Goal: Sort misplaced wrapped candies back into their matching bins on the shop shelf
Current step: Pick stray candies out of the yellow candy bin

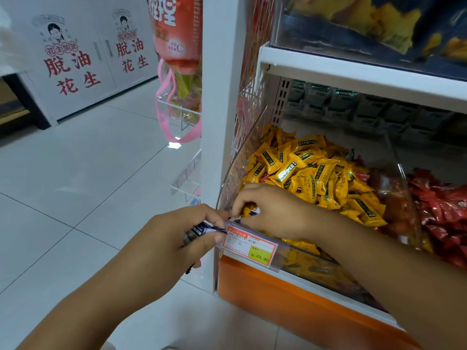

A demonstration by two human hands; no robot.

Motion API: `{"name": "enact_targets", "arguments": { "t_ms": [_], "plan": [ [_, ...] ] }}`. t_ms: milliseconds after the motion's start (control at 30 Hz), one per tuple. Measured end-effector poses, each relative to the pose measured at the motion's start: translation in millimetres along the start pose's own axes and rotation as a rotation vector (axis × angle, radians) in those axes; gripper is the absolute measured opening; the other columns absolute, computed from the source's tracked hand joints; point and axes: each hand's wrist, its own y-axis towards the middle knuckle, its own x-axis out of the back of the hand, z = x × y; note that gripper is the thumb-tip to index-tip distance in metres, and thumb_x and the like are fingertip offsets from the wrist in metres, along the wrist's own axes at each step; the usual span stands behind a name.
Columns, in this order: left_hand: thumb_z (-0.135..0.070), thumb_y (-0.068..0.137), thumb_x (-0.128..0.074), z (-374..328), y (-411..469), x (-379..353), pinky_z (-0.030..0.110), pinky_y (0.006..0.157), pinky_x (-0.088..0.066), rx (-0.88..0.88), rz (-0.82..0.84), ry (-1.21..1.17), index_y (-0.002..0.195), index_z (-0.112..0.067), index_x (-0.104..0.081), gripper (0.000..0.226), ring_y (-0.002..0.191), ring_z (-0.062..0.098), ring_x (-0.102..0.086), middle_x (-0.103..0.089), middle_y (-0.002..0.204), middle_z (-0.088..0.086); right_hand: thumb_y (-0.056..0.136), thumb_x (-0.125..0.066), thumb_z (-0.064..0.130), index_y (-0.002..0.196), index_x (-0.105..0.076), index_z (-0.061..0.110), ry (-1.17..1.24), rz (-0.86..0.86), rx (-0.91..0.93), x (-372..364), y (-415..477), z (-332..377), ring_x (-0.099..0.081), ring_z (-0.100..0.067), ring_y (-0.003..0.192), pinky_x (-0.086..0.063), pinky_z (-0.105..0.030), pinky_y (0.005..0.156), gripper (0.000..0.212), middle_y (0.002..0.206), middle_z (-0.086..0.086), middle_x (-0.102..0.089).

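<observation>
The left hand [177, 238] hangs just outside the front left corner of the shelf. Its fingers and thumb are curled round a few dark purple wrapped candies [199, 229], whose ends stick out towards the red-bordered paper price label with a yellow price patch [249, 245]. The right hand [270, 210] reaches over the front edge of the clear plastic bin [252, 137]. Its fingers are bent down into the near left corner and pinch a small wrapped candy showing orange and dark blue [250, 210]. What kind it is cannot be told, since the fingers cover most of it. The two hands are close together, almost touching above the label. The bin is heaped with yellow wrapped candies with dark green labels [310, 173]. A clear divider wall [401, 198] stands on its right, and beyond that lies a pile of red wrapped candies [444, 208]. The label is clipped to the bin's front, above an orange base panel [290, 304]. A white shelf board [353, 72] runs overhead and carries another clear bin of yellow and dark packets. To the left are a pale tiled floor [75, 185] and a white cabinet printed with red characters [83, 59].
</observation>
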Motion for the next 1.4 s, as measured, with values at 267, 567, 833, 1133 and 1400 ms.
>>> {"name": "enact_targets", "arguments": {
  "t_ms": [267, 567, 833, 1133, 1400],
  "plan": [
    [-0.027, 0.090, -0.061, -1, 1, 0, 0.021, 0.057, -0.052, 0.011, 0.012, -0.014, 0.087, -0.037, -0.062, 0.011, 0.058, 0.008, -0.061, -0.062, 0.112, -0.033, 0.088, -0.068, 0.020, 0.107, -0.057, 0.026, 0.355, -0.068, -0.152, 38, -14, -6, -0.045, -0.018, 0.057, -0.042, -0.038, 0.057, 0.022, 0.085, 0.006, -0.062],
    [-0.030, 0.089, -0.061, 1, 1, 0, 0.024, 0.060, -0.055, 0.010, 0.020, -0.005, 0.087, -0.039, -0.061, 0.009, 0.059, 0.006, -0.061, -0.065, 0.112, -0.022, 0.095, -0.057, 0.019, 0.099, -0.059, 0.032, 0.222, -0.077, -0.268, 54, -16, -13, -0.058, -0.010, 0.059, -0.041, -0.028, 0.051, 0.014, 0.086, 0.003, -0.068],
    [-0.032, 0.089, -0.061, 1, 2, -1, 0.023, 0.060, -0.056, 0.012, 0.012, 0.016, 0.087, -0.041, -0.060, 0.009, 0.062, 0.006, -0.062, -0.066, 0.110, -0.019, 0.082, -0.063, 0.058, 0.107, -0.057, 0.037, -0.144, -0.115, -0.286, 42, -9, -4, -0.059, -0.011, 0.086, -0.051, -0.030, 0.074, 0.033, 0.103, 0.010, -0.062],
    [-0.032, 0.090, -0.060, -3, 2, -1, 0.021, 0.060, -0.055, 0.012, 0.015, 0.036, 0.088, -0.040, -0.059, 0.008, 0.063, 0.004, -0.062, -0.065, 0.113, -0.022, 0.092, -0.060, 0.037, 0.118, -0.051, 0.023, -0.350, -0.126, -0.233, 22, -7, -1, -0.055, -0.024, 0.097, -0.039, -0.031, 0.068, 0.031, 0.114, -0.002, -0.056],
    [-0.034, 0.090, -0.059, -3, 2, -1, 0.013, 0.055, -0.048, -0.018, 0.005, 0.032, 0.089, -0.040, -0.060, 0.007, 0.066, 0.006, -0.064, -0.065, 0.090, -0.020, 0.095, -0.050, 0.027, 0.114, -0.052, 0.031, -0.075, -0.150, -0.272, 27, -17, 4, -0.042, -0.008, 0.048, -0.030, -0.027, 0.045, 0.020, 0.068, 0.005, -0.052]
  ]
}}
